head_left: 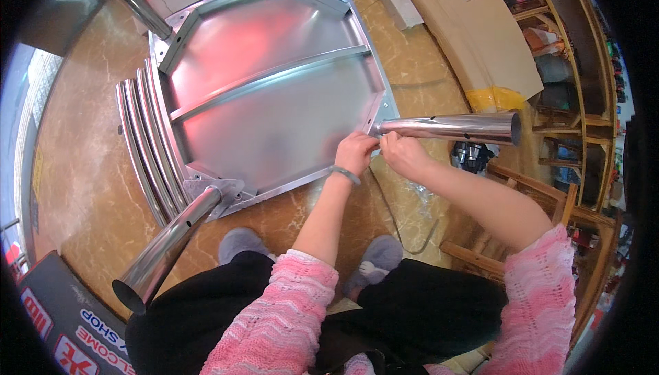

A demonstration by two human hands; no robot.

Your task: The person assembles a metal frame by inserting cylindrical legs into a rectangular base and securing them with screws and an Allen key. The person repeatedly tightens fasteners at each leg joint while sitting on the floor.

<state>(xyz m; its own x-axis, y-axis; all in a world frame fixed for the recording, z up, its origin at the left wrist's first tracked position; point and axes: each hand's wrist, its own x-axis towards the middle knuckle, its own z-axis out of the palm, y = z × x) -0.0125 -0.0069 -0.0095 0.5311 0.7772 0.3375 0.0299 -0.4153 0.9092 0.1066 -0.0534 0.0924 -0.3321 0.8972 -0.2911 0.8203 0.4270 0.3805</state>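
Note:
An upturned stainless steel table top (274, 121) lies on the floor before me, its ribbed underside facing up. At its near right corner a steel tube leg (453, 126) stands out from the corner plate. Right beside the base of that leg, my left hand (356, 153) and my right hand (405, 156) meet with fingertips pinched together. Whatever they hold is small and hidden by the fingers. Another tube leg (168, 248) rises from the near left corner bracket (223, 195), and further legs stand at the far corners.
Several loose steel tubes (147, 141) lie along the table top's left side. A flattened cardboard box (473, 31) leans at the right, near wooden shelves (583, 100). A wooden stool (494, 237) and a thin cord (398, 227) are by my right foot. A dark mat (68, 320) lies lower left.

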